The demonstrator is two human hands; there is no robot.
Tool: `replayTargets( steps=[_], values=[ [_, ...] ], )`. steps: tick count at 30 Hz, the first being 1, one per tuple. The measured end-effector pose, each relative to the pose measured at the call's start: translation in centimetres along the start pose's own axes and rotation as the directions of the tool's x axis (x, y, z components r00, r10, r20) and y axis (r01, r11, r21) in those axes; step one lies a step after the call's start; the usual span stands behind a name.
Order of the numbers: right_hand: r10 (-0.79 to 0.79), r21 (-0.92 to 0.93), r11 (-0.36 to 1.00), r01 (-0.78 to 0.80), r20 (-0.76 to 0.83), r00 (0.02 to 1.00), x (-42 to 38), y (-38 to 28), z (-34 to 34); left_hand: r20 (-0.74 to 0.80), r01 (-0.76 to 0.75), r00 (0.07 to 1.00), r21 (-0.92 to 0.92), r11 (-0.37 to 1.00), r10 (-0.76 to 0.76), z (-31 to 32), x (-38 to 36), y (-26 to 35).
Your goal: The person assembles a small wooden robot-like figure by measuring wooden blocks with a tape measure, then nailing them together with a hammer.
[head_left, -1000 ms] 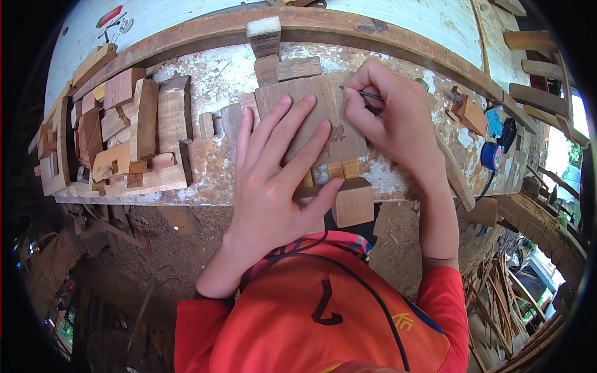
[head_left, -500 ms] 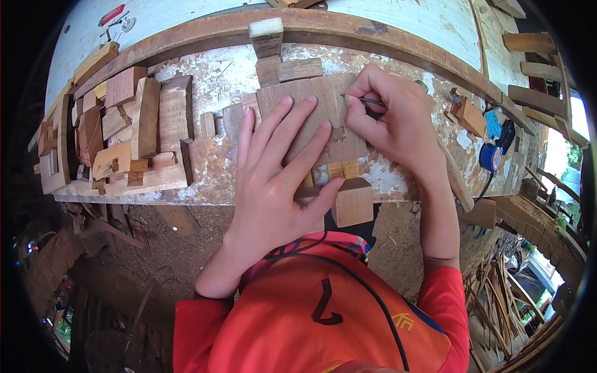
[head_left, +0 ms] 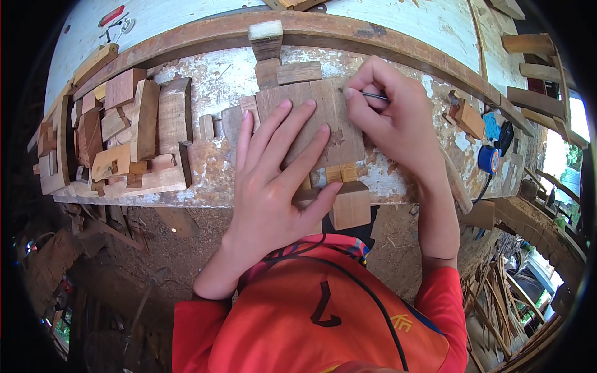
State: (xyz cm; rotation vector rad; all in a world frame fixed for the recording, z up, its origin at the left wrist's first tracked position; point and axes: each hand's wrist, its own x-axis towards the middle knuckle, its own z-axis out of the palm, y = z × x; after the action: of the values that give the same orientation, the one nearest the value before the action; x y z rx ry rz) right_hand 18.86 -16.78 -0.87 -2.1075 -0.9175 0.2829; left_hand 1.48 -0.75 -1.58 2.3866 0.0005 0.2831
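Note:
My left hand [head_left: 273,168] lies with its fingers spread over a flat wooden board [head_left: 339,133], its fingertips pressing on the surface. My right hand [head_left: 392,105] is closed in a pinch around a thin, dark, pencil-like rod [head_left: 374,96]. The rod's point is at the board's upper right part, near the far edge. A ragged dark patch marks the board's lower right area. Small wooden blocks [head_left: 300,72] touch or lie close to the board's far side. At its near side sit a small yellowish block [head_left: 341,172] and a larger wooden block [head_left: 350,205], partly covered by my left thumb.
Wood offcuts [head_left: 144,118] are piled at the left of the paint-worn bench [head_left: 217,168]. A long wooden beam [head_left: 205,38] runs along the back. On the right are a wooden handle [head_left: 456,183], a blue tape roll [head_left: 489,160] and a wood block [head_left: 469,119].
My right hand has shifted slightly away from me, and the rod's point has moved a little toward the board's far edge. My left hand stays in place on the board.

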Motion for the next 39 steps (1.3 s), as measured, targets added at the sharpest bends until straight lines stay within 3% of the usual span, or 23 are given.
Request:
replayTargets(
  steps=[4,6,20,39],
  values=[
    [-0.153,-0.173,0.975,0.139,-0.067,0.986,-0.2,-0.1,1.0,0.003,0.008,1.0,-0.004,1.0,-0.008,0.0,0.0,0.0],
    [-0.165,-0.148,0.977,0.153,-0.072,0.984,-0.4,-0.6,1.0,0.003,0.013,1.0,-0.009,1.0,-0.013,-0.1,0.0,-0.1],
    [-0.148,-0.158,0.976,0.148,0.016,0.989,0.1,-0.6,1.2,-0.004,0.021,1.0,-0.041,0.999,-0.021,0.1,-0.1,-0.3],
    [-0.164,-0.163,0.973,0.163,0.007,0.986,0.2,-0.5,1.3,-0.01,0.01,1.0,-0.041,0.999,-0.011,0.2,-0.3,-0.4]
  ],
)
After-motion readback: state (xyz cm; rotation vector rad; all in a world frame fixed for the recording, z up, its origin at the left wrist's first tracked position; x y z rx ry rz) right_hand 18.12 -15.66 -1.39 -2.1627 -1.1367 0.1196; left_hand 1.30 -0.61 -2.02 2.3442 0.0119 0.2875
